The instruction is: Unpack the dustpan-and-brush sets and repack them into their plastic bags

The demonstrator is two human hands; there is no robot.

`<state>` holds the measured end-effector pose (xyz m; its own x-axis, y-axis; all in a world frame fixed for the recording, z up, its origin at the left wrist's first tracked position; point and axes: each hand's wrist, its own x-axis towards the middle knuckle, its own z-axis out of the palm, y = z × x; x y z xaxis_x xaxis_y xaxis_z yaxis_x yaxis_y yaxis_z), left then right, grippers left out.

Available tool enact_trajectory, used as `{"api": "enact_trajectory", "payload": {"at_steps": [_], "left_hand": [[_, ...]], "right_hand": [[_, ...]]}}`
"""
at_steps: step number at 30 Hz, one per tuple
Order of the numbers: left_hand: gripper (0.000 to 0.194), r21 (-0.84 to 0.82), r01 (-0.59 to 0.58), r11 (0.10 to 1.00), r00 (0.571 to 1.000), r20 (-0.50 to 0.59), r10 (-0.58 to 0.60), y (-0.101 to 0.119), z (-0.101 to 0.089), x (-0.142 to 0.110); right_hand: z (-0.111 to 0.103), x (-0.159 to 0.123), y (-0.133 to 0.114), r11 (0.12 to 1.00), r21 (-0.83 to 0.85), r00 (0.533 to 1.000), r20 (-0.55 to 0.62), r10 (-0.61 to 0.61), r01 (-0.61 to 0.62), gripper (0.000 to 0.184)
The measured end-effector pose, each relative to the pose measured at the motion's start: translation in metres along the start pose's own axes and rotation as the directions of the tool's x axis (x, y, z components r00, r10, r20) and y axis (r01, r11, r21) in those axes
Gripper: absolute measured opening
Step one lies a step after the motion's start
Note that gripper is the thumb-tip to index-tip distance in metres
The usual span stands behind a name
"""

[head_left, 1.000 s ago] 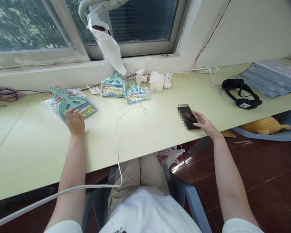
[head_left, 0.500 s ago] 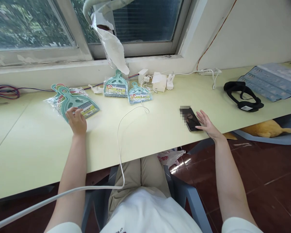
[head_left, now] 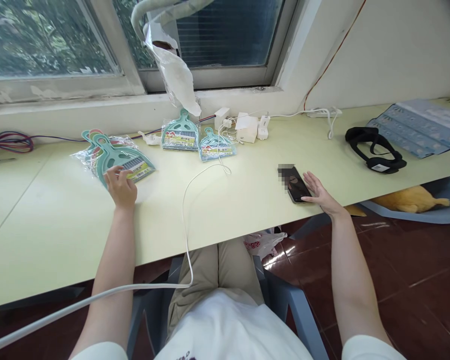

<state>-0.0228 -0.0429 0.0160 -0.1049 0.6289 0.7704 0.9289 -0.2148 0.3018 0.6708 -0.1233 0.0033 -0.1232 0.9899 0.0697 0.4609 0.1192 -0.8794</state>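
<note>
My left hand (head_left: 120, 189) rests at the near edge of a stack of green plastic-wrapped dustpans (head_left: 124, 156), fingers loosely bent and a little apart, gripping nothing that shows. Its fingertips overlap the wrapped dustpans in the picture; whether they touch is hard to tell. On the right side of the table (head_left: 232, 205), a dark smartphone (head_left: 298, 186) lies flat with its screen up. Beside it my right hand (head_left: 321, 195) is open with fingers stretched, the thumb at the phone's lower right corner.
Two more wrapped dustpan sets, one larger (head_left: 180, 136) and one smaller (head_left: 215, 149), lie near the window wall. A white cable (head_left: 187, 220) crosses the table towards me. White chargers (head_left: 262, 127), a black head strap (head_left: 375, 155) and blue printed sheets (head_left: 416, 125) lie further right.
The view has shifted very slightly. My left hand and the dustpans sit a touch further right in the picture. My right hand stays by the phone.
</note>
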Motion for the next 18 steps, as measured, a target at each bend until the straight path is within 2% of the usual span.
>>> {"api": "enact_trajectory", "payload": {"at_steps": [7,11,14,18], "left_hand": [[0.033,0.002,-0.002,1.0,1.0,-0.006,0.002,0.0009,0.0,0.0004],[0.033,-0.005,0.012,1.0,1.0,-0.003,-0.012,0.0,0.0006,0.0003],[0.034,-0.008,-0.004,1.0,1.0,-0.004,0.004,-0.0015,0.0011,0.0001],[0.035,-0.013,-0.01,1.0,1.0,0.0,0.01,-0.0018,0.0012,0.0002]], "right_hand": [[-0.0025,-0.0003,-0.0011,0.999,-0.038,0.998,0.047,0.034,-0.032,0.106],[-0.0015,-0.0008,-0.0024,0.999,-0.023,0.999,0.034,0.026,-0.026,0.111],[0.0008,-0.0002,-0.0024,1.0,-0.028,1.0,0.009,0.005,-0.004,0.104],[0.0044,0.0006,-0.0016,1.0,-0.011,0.999,-0.041,0.0,-0.001,0.086]]}}
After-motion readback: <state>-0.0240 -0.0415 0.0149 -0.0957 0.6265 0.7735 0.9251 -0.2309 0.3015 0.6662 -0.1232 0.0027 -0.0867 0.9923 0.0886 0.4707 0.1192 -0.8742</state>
